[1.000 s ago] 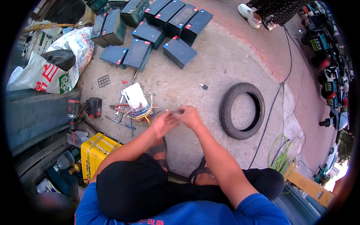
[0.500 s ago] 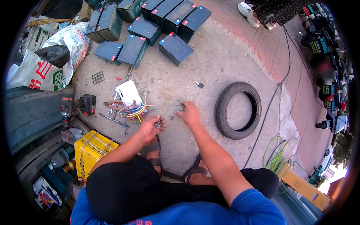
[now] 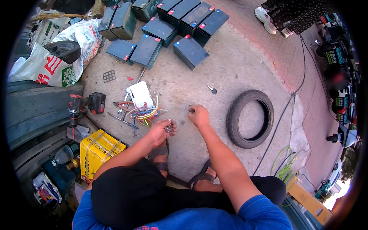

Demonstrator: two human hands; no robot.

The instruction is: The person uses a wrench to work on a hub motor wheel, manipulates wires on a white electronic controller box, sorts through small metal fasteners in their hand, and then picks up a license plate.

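Observation:
My left hand point(image 3: 163, 132) is cupped with curled fingers round several small metal parts point(image 3: 168, 128), above my left foot. My right hand point(image 3: 197, 115) is down on the concrete point(image 3: 195, 80) to its upper right, fingertips pinched at tiny bits of hardware; what they grip is too small to make out. Just left of my hands lie a white controller box point(image 3: 140, 94) with coloured wires point(image 3: 149, 115), red-handled pliers point(image 3: 120, 104), wrenches point(image 3: 119, 110) and metal rods. A key point(image 3: 212, 89) lies beyond my right hand, and a tire point(image 3: 234, 119) lies flat to the right.
Batteries point(image 3: 189, 51) stand at the back; a drill point(image 3: 76, 107), yellow box point(image 3: 99, 153) and sacks point(image 3: 48, 67) are left. Someone's white-shod feet point(image 3: 264, 17) are at top right. Cables point(image 3: 293, 94), a green coil point(image 3: 281, 165) and scooters point(image 3: 337, 84) line the right side.
My hands were together a second ago and have since separated: my left moved down holding small parts, my right went to the ground and its fingertips have drawn together.

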